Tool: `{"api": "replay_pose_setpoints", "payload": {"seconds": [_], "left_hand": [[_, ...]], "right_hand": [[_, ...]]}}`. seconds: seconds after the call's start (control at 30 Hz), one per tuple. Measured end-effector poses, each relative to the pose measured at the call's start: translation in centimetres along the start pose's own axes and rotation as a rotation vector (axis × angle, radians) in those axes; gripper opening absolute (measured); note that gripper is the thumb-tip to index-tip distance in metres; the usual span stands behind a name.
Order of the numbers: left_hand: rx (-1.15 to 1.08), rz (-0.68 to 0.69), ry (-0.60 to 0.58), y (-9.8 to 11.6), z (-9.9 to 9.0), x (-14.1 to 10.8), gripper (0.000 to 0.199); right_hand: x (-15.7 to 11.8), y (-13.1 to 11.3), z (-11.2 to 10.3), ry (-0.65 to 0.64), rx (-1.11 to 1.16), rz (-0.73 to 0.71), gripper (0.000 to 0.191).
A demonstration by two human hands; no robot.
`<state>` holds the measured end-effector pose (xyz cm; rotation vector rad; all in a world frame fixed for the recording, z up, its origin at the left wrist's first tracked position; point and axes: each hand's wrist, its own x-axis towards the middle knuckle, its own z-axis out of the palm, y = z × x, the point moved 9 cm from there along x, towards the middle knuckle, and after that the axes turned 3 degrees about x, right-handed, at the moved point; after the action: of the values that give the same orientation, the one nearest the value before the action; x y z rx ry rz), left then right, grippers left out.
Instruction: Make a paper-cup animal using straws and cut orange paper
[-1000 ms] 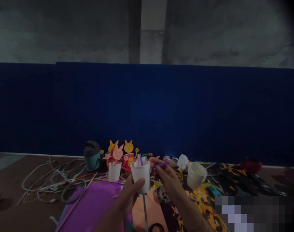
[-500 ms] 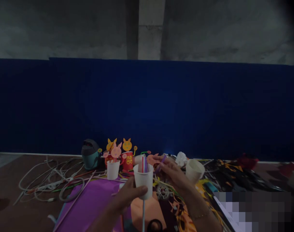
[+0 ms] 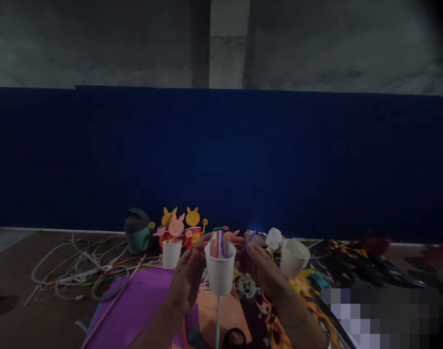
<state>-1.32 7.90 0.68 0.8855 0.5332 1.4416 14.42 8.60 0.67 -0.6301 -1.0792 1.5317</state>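
In front of me a white paper cup (image 3: 221,278) is held upright, with a red-and-white striped and a purple strip or straw (image 3: 220,245) standing inside. A thin pale straw (image 3: 218,320) shows below its base. My left hand (image 3: 188,276) closes on the cup's left side; its fingertips pass behind the rim, partly hidden. On the right, my right hand (image 3: 263,264) pinches a purple straw (image 3: 249,240), close to the cup's wall. A white cup with a pink paper rabbit face (image 3: 176,227) stands behind to the left, beside red cups (image 3: 194,235) with yellow animal faces.
Purple paper (image 3: 141,300) and an orange sheet (image 3: 224,315) lie below my hands, with black scissor handles (image 3: 235,337) at the front. A teal-and-black container (image 3: 138,232) and white cables (image 3: 79,266) are left. White cups (image 3: 294,257), crumpled tissue (image 3: 274,239) and a tape reel (image 3: 246,287) are right.
My left thumb has left the cup's front, and the fingers now reach round its left side. The right hand has brought the purple straw slightly right and lower beside the cup.
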Motion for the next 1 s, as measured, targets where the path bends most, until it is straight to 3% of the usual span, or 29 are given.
{"api": "replay_pose_setpoints", "payload": {"seconds": [0.17,0.37,0.5,0.6,0.7,0.83,1.0], "left_hand": [[0.235,0.028,-0.089,0.7,0.6,-0.3,0.025],[0.591,-0.122,-0.304,0.1,2.5,-1.0,0.037],[0.707,-0.117,-0.423,-0.1,3.5,-1.3,0.038],[0.679,-0.134,-0.296,-0.1,2.8,-1.1,0.033],[0.462,-0.199,-0.099,-0.8,1.6,-1.2,0.030],[0.307,-0.291,-0.082,-2.4,1.7,-1.5,0.044],[0.425,-0.162,0.063,-0.7,0.5,-1.0,0.036]], "right_hand": [[-0.4,0.6,0.8,-0.083,-0.027,0.069,0.046],[-0.9,0.5,1.2,-0.187,-0.412,0.124,0.044],[-1.3,0.6,2.8,-0.329,-0.593,0.127,0.045],[-1.3,0.3,3.2,-0.294,-0.591,0.104,0.048],[-1.3,-0.2,2.8,-0.177,-0.528,0.080,0.047],[-1.2,0.0,3.0,-0.177,-0.471,0.074,0.039],[-0.9,0.3,3.2,-0.124,-0.418,0.029,0.031]]}}
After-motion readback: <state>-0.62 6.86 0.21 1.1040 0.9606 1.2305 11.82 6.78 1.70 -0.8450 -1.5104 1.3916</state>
